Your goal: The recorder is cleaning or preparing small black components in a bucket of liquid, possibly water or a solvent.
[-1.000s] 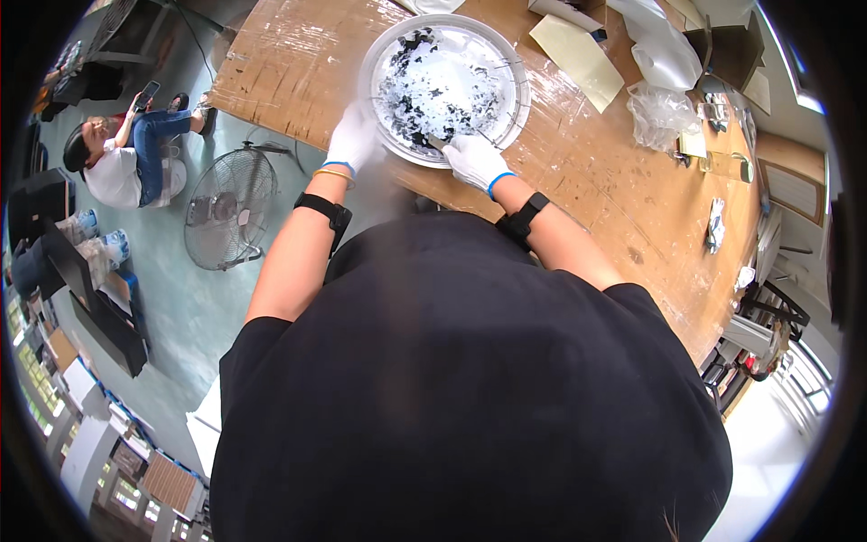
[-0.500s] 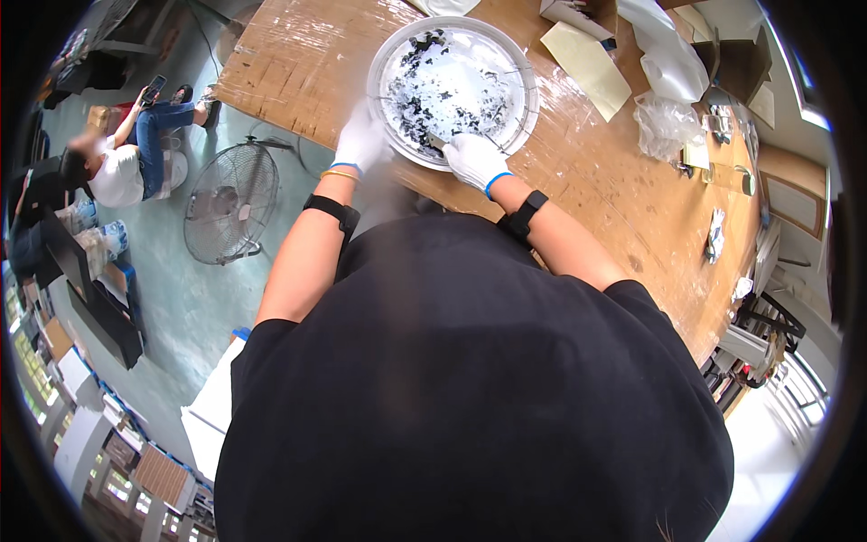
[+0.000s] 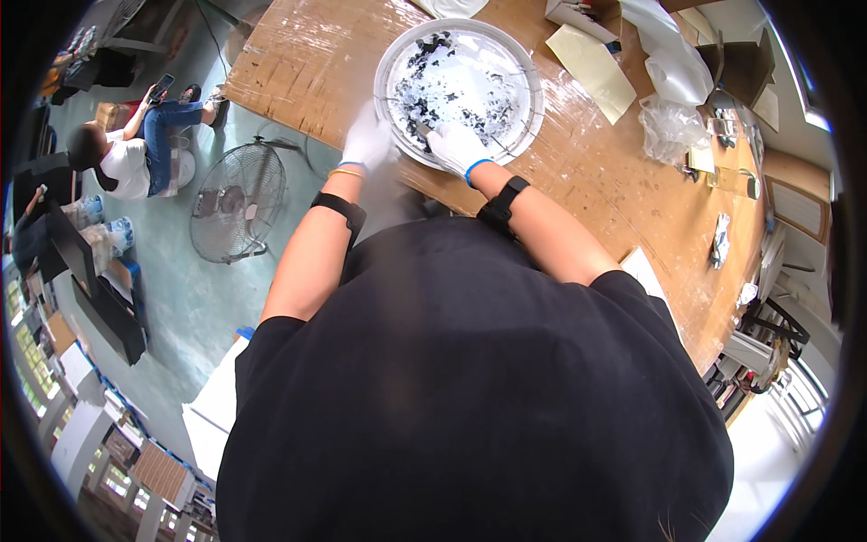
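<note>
Head view, looking down over our own dark shirt: we see both hands in white gloves at the near rim of a round pale tray [image 3: 533,86] that rests on the wooden surface [image 3: 623,181]. The tray holds a scatter of small black pieces [image 3: 424,63] on a white ground, thickest along its left side. Our left hand [image 3: 368,140] rests on the tray's near-left rim, fingers curled over the edge; whether it grips the rim or only leans on it we cannot tell. Our right hand [image 3: 458,146] lies just inside the near rim, fingers drawn together and low over the pieces; what, if anything, they pinch is too small to tell. Each forearm carries a black band, left [image 3: 339,207] and right [image 3: 501,204]. Beyond the tray, toward the far right of the surface, lie a tan envelope [image 3: 591,61], a crumpled clear bag [image 3: 670,126] and a white box [image 3: 578,14], all well apart from the hands. Off the surface to the left, a floor fan [image 3: 239,200] stands on the green floor, and farther left a seated person [image 3: 135,154] holds up a phone [image 3: 163,87].
</note>
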`<state>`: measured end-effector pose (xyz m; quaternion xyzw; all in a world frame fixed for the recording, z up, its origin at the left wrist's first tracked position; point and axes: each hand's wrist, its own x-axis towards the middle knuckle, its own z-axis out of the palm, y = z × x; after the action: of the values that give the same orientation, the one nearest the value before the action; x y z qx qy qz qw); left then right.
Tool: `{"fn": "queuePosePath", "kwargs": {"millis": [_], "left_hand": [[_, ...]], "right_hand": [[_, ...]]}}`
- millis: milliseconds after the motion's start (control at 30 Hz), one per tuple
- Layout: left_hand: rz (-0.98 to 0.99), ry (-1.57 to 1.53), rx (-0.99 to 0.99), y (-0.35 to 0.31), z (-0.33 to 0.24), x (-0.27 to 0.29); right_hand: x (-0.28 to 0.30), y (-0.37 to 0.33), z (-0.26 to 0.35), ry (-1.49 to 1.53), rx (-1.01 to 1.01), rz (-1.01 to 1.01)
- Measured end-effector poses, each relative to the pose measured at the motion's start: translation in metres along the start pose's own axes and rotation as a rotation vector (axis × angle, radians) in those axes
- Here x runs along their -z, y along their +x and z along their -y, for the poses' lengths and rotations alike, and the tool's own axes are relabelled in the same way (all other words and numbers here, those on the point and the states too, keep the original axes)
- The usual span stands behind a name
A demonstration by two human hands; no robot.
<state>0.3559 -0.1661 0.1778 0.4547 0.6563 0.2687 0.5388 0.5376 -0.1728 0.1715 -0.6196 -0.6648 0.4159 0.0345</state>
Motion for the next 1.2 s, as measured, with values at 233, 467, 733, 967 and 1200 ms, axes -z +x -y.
{"fn": "queuePosePath", "kwargs": {"millis": [233,467,733,967,1200], "left_hand": [[0.043,-0.070,0.062,-0.007,0.000,0.003],[0.052,-0.103,0.080,-0.008,0.000,0.003],[0.062,-0.124,0.062,-0.009,-0.005,0.003],[0.065,-0.133,0.069,-0.008,-0.004,0.003],[0.061,-0.107,0.076,-0.010,-0.007,0.005]], "right_hand": [[0.023,0.015,0.012,-0.423,0.266,-0.151],[0.022,0.006,-0.009,-0.053,0.045,-0.077],[0.017,0.010,-0.007,-0.046,0.015,-0.085],[0.010,0.016,-0.006,-0.004,-0.027,-0.113],[0.002,0.015,-0.002,0.044,-0.064,-0.142]]}}
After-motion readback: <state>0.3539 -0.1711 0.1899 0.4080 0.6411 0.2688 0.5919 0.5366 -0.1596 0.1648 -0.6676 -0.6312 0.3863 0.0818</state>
